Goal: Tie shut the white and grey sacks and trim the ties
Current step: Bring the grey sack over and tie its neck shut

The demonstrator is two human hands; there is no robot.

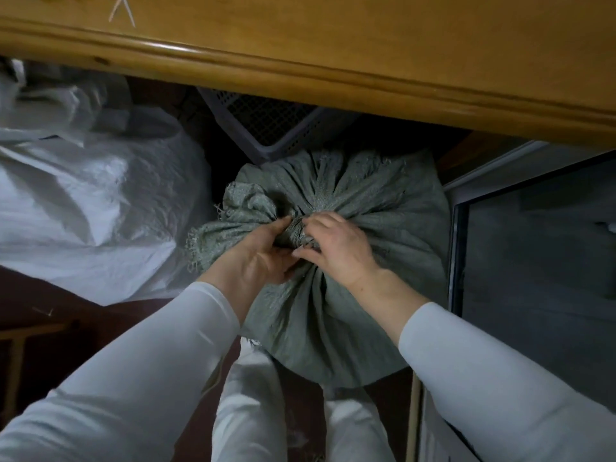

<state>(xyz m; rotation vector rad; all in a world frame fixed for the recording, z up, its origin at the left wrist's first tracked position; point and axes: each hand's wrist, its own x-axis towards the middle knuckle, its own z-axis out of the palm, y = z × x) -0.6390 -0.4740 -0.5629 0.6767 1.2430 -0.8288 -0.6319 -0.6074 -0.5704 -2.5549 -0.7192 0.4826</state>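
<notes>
A full grey woven sack (366, 201) stands on the floor in front of me, its mouth gathered into a bunched neck (296, 230) with a frayed flap hanging to the left. My left hand (263, 258) grips the neck from the left side. My right hand (336, 245) curls over the neck from the right, fingertips pinching at the gather. Any tie around the neck is hidden under my fingers. A white woven sack (93, 201) lies to the left, apart from both hands.
A yellow wooden edge (333, 65) overhangs the far side. A grey perforated plastic crate (266, 125) sits behind the grey sack. A dark glass-fronted cabinet (533, 261) stands to the right. A wooden stool frame (20, 335) is at lower left.
</notes>
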